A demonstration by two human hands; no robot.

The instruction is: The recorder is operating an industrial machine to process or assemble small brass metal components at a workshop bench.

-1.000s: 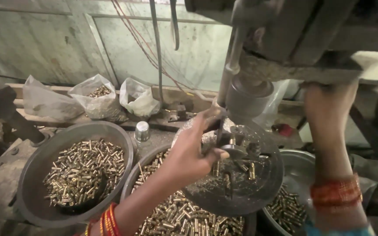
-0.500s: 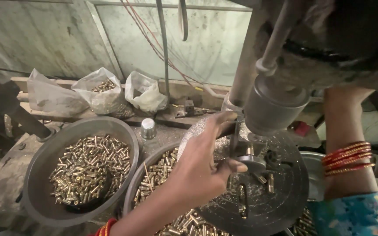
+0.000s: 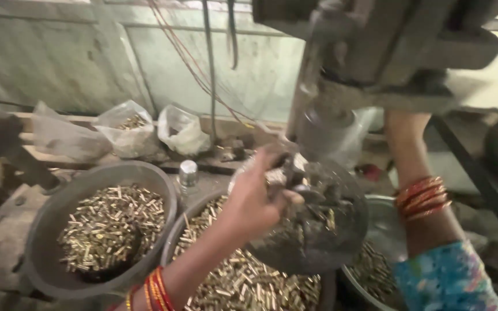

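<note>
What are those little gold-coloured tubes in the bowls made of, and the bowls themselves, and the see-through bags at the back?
The small tubes look like brass: yellow, with bright metallic glints. The grey bowl seems dull, worn metal, though hard plastic can't be ruled out. The bags look like thin clear plastic: crinkled and translucent. The round machine plate by the left hand appears dark, grimy steel.

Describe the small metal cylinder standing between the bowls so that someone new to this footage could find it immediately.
Start at the large grey bowl of brass pieces on the left. Just past its upper right rim, on the bench, stands a short shiny silver metal cylinder, upright. Unlike the loose brass pieces around it, it is single, silver and standing alone.
</note>
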